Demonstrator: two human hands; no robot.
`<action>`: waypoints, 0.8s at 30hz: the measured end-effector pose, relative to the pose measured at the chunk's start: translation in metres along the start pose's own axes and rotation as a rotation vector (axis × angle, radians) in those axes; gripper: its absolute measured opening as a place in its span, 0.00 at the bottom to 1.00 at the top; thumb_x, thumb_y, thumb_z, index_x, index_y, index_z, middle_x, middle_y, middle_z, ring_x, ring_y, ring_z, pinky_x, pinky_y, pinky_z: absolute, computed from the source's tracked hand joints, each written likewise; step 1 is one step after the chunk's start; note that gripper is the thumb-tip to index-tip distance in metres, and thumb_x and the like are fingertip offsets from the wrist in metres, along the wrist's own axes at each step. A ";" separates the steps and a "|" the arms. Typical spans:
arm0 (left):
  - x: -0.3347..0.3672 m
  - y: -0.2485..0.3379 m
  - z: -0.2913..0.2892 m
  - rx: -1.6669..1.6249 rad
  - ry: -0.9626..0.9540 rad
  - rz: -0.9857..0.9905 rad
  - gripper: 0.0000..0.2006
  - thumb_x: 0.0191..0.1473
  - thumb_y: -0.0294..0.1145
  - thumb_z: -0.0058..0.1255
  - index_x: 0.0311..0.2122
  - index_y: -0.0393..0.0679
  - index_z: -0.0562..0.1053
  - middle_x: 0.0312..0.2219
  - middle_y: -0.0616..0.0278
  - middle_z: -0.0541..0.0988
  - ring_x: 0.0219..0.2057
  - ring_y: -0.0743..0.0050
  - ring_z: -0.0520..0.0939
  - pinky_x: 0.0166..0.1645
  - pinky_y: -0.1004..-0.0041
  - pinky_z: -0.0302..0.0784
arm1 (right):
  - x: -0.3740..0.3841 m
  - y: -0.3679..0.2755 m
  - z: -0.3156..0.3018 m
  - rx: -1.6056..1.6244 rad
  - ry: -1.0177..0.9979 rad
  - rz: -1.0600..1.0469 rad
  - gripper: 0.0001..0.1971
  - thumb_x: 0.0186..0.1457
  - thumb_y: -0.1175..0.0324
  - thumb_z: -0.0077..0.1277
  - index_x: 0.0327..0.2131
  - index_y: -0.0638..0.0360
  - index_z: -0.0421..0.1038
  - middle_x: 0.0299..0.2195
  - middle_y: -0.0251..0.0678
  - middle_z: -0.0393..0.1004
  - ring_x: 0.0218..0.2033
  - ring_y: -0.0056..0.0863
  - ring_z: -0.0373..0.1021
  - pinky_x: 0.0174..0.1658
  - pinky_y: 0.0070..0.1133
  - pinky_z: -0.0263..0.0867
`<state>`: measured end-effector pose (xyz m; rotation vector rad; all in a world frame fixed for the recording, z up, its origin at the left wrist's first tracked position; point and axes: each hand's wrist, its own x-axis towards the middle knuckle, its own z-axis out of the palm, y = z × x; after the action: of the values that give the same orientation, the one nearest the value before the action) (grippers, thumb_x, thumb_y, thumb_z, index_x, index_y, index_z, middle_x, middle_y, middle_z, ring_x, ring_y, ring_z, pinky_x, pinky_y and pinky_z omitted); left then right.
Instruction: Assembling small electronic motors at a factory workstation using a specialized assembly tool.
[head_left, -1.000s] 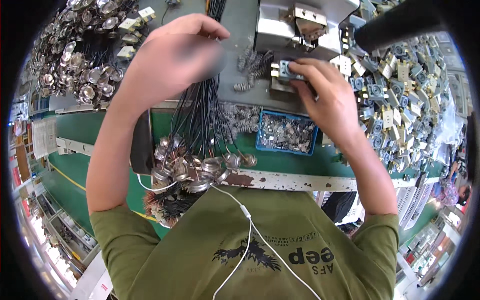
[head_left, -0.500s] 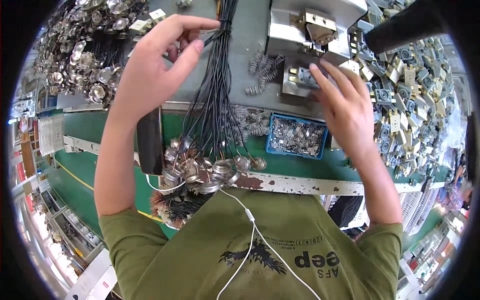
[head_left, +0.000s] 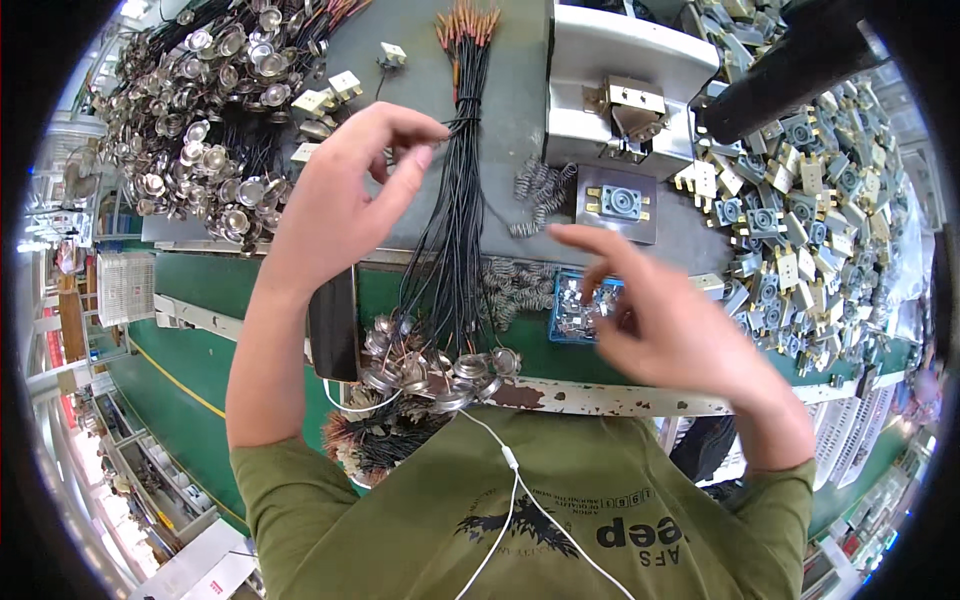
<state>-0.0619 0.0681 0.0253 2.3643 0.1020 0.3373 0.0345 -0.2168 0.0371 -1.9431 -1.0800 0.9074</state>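
Note:
My left hand (head_left: pixel 345 195) is beside a bundle of black wires (head_left: pixel 462 160), its index fingertip at the bundle's edge. Thumb and index are apart, the other fingers curl, and nothing shows between them. The bundle has orange-brown tips at the far end and round metal caps (head_left: pixel 470 366) at the near end. Slightly blurred, my right hand (head_left: pixel 665 320) hovers over a blue tray (head_left: pixel 556 338) of small metal pieces. Its index reaches out toward loose coil springs (head_left: pixel 526 229), and its thumb is apart. A grey square part with brass terminals (head_left: pixel 620 203) lies on a metal plate (head_left: pixel 640 232).
A metal press fixture (head_left: pixel 632 45) stands behind the plate, with a black cylindrical bar (head_left: pixel 785 85) beside it. Many grey and cream parts (head_left: pixel 790 260) are heaped at right. Metal caps on wires (head_left: pixel 205 150) pile up at left. A dark phone-like slab (head_left: pixel 335 325) sits near the edge.
My right hand has left the grey part on the plate and moved nearer, over the blue tray, uncovering the part. My left hand stays by the wire bundle. The whole view has shifted.

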 end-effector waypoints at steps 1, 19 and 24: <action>0.001 0.005 -0.001 0.065 -0.040 0.046 0.09 0.62 0.26 0.52 0.46 0.39 0.77 0.36 0.64 0.81 0.37 0.77 0.81 0.38 0.76 0.75 | -0.001 0.006 -0.016 -0.167 -0.008 -0.047 0.27 0.54 0.77 0.56 0.59 0.53 0.68 0.35 0.43 0.79 0.26 0.43 0.75 0.35 0.32 0.73; 0.056 0.033 0.110 0.218 -0.190 0.558 0.07 0.53 0.27 0.56 0.38 0.41 0.75 0.30 0.60 0.78 0.36 0.57 0.82 0.41 0.63 0.79 | -0.028 0.069 0.000 -0.031 0.420 -0.047 0.25 0.51 0.77 0.66 0.54 0.53 0.76 0.33 0.36 0.78 0.31 0.25 0.75 0.34 0.22 0.70; 0.056 0.034 0.116 0.255 -0.193 0.593 0.07 0.51 0.26 0.57 0.36 0.42 0.75 0.32 0.61 0.79 0.36 0.61 0.83 0.42 0.64 0.79 | -0.040 0.079 0.003 0.059 0.432 -0.059 0.27 0.50 0.80 0.66 0.55 0.55 0.75 0.39 0.35 0.78 0.35 0.21 0.75 0.40 0.19 0.72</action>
<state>0.0229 -0.0244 -0.0205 2.6270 -0.6965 0.3877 0.0462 -0.2818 -0.0213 -1.9285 -0.8398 0.4493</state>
